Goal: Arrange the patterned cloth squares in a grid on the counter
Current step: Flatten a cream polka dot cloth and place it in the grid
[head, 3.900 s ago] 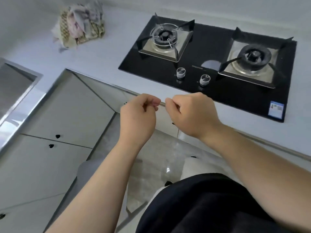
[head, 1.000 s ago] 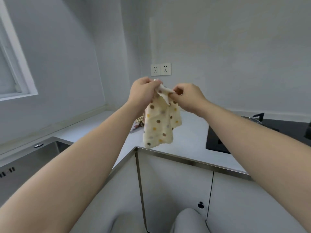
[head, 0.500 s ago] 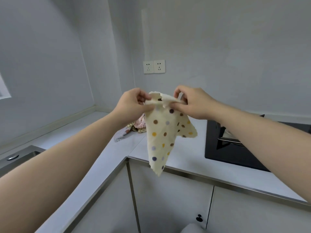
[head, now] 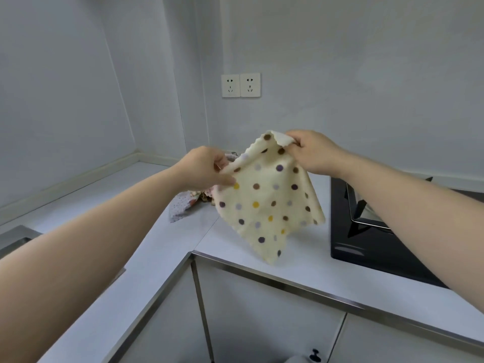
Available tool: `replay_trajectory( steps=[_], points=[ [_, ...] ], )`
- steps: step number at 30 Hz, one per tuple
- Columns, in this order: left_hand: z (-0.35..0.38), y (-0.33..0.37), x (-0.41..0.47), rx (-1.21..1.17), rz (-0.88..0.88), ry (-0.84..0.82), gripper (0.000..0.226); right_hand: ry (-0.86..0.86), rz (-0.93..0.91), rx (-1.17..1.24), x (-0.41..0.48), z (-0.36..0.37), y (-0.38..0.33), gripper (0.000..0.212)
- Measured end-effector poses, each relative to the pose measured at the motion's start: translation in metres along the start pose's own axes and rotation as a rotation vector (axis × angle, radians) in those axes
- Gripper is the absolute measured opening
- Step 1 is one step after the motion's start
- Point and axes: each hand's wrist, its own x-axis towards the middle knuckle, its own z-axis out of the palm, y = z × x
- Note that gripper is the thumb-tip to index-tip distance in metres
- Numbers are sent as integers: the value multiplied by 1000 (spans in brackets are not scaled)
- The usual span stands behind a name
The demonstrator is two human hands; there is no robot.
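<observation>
Above table (head: 301, 263) corner, polka-dot cloth square (head: 264, 203) hangs spread between hands: left hand (head: 207, 170) pinches left corner, right hand (head: 311, 153) pinches upper corner. Remaining cloth pile (head: 191, 203) lies behind on table.

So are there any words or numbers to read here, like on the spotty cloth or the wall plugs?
There is no text to read anywhere.
The spotty cloth has only coloured dots, no words.
The wall sockets have only plug holes, no writing.
The hob shows no label.
</observation>
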Motion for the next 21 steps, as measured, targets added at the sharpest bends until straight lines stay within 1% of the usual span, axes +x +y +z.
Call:
replay_trajectory(
  steps=[2,6,8,10,12,13,15,19,21],
  points=[
    [0,-5,11,32,-10,73,21,56,26,17,5,-2,10,26],
    [2,-1,25,-109,-5,247,4,228,54,34,6,-6,29,23],
    [6,2,28,-173,5,308,9,326,30,46,4,-6,37,24],
    [12,5,30,-155,33,338,13,389,17,97,0,-7,42,21],
    [17,7,31,-112,39,305,14,393,44,199,-4,-6,43,21],
    [20,8,31,-93,32,275,15,379,54,229,-4,-5,43,25],
    [24,10,33,-63,-2,219,22,357,41,180,-3,-6,41,33],
    [24,11,35,-20,-38,182,49,309,-10,47,-3,-11,32,34],
    [24,13,33,42,-36,104,54,264,-17,-7,-2,-13,27,35]
  ],
)
